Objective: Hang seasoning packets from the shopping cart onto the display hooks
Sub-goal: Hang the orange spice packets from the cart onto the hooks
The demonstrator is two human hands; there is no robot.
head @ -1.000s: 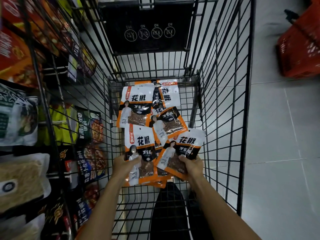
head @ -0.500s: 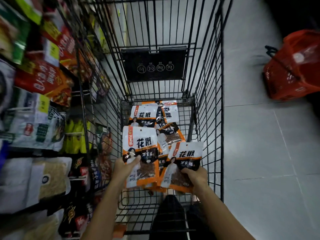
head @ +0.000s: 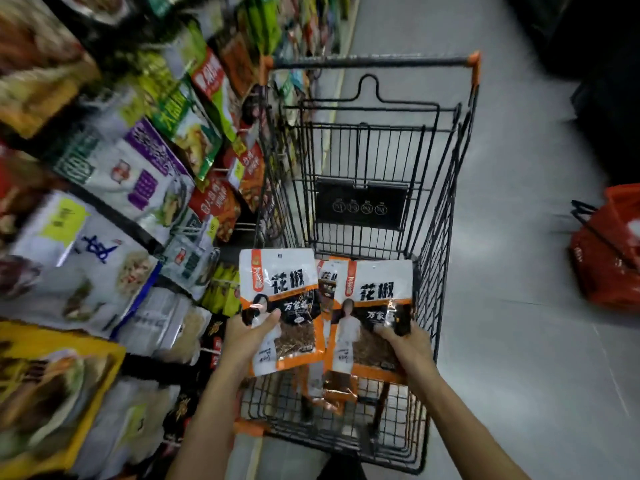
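Two seasoning packets are held above the near end of the shopping cart. The left hand grips the left packet at its lower left, thumb across the printed face. The right hand grips the right packet at its lower right the same way. Both stand upright with the long axis pointing to the cart's far handle, white headers leading; the left one leans slightly away from the other. Each has bold black characters, orange borders and a clear window of brown spice. More packets show between them, lower in the cart. A red basket sits right of the cart.
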